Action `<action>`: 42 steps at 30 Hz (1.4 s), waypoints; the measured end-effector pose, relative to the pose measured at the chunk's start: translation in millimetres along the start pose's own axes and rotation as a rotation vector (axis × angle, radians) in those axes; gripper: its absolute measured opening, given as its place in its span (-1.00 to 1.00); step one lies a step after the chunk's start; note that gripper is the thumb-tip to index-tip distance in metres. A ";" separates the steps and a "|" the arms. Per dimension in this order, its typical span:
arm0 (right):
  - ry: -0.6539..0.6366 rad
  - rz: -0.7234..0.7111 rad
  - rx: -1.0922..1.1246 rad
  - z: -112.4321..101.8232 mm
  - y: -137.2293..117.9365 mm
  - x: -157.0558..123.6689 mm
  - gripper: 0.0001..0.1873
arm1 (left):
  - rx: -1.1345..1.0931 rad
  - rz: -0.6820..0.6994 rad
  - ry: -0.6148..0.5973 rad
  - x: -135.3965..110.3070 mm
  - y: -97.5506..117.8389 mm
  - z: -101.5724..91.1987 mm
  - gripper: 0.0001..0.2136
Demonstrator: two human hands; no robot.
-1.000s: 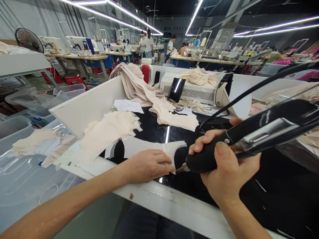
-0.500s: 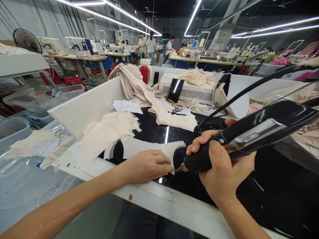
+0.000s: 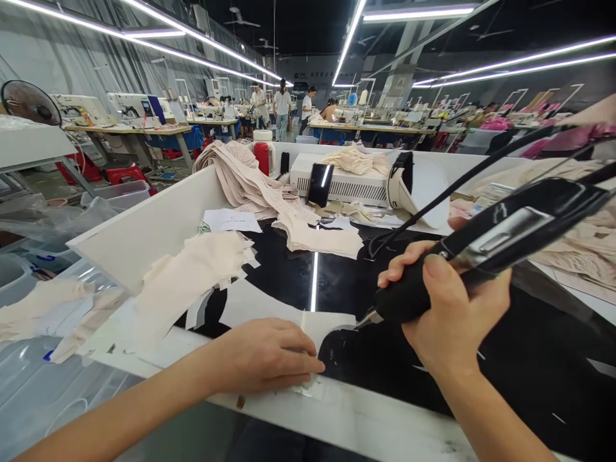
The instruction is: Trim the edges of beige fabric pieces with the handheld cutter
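Note:
My left hand point(image 3: 269, 356) lies palm down on a pale fabric piece point(image 3: 264, 303) with a curved edge, fingers stretched flat near the table's front edge. Wrapped round the thick black handle of a corded handheld cutter point(image 3: 495, 244) is my right hand point(image 3: 452, 308), its thumb on top beside a metal lever. The cutter's thin metal tip touches or nearly touches the fabric's right corner. Beneath lies a glossy black work surface point(image 3: 356, 378). A stack of cream fabric pieces point(image 3: 192, 263) sits left of the pale piece.
More layered fabric point(image 3: 317, 237) lies further back. A phone point(image 3: 319, 184) leans on a white vented box point(image 3: 346, 176), beside a white lamp-like shade point(image 3: 428, 192). A black cord point(image 3: 457, 167) arches over the right side. White panels point(image 3: 144, 231) border the table. Plastic bins point(image 3: 29, 378) stand left.
The cutter's tip has gone from the fabric's near right corner, beside my left fingers, to its far right corner. My left hand sits closer to the table's front edge. The view has shifted right.

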State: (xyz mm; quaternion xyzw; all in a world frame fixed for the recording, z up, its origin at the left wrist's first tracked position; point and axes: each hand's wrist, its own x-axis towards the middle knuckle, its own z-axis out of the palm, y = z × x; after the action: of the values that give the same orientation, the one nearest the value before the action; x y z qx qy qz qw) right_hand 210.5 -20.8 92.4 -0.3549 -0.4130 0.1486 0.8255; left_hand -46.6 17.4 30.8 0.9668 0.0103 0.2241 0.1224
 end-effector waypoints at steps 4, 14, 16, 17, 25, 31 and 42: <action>-0.015 -0.030 -0.042 -9.4 8.8 7.5 -0.55 | 0.045 -0.033 0.042 12.4 -1.7 -2.5 -0.82; -0.077 -0.034 -0.044 -9.4 27.9 3.4 -0.59 | 0.317 0.042 0.006 62.3 -27.4 34.1 -0.82; -0.083 -0.027 -0.049 -8.9 29.5 1.7 -0.62 | 0.336 0.037 -0.018 63.3 -29.6 36.6 -0.83; -0.080 -0.031 -0.048 -8.4 30.0 0.9 -0.63 | 0.340 0.032 -0.025 63.1 -30.3 36.6 -0.83; -0.054 -0.056 -0.032 -4.4 29.9 1.0 -0.63 | 0.355 -0.050 -0.070 59.3 -28.1 30.3 -0.85; -0.054 -0.059 0.004 -1.9 31.8 2.9 -0.65 | 0.345 -0.056 -0.056 57.3 -27.6 31.9 -0.81; -0.085 -0.102 -0.038 -5.2 37.1 -1.1 -0.67 | 0.263 -0.030 -0.028 62.0 -24.4 28.3 -0.83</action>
State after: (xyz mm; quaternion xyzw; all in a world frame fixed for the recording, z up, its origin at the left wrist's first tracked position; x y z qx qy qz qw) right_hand 215.7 2.3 63.3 -0.3426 -0.4679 0.1134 0.8067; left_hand 22.4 39.2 27.0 0.9772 0.0525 0.2056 -0.0022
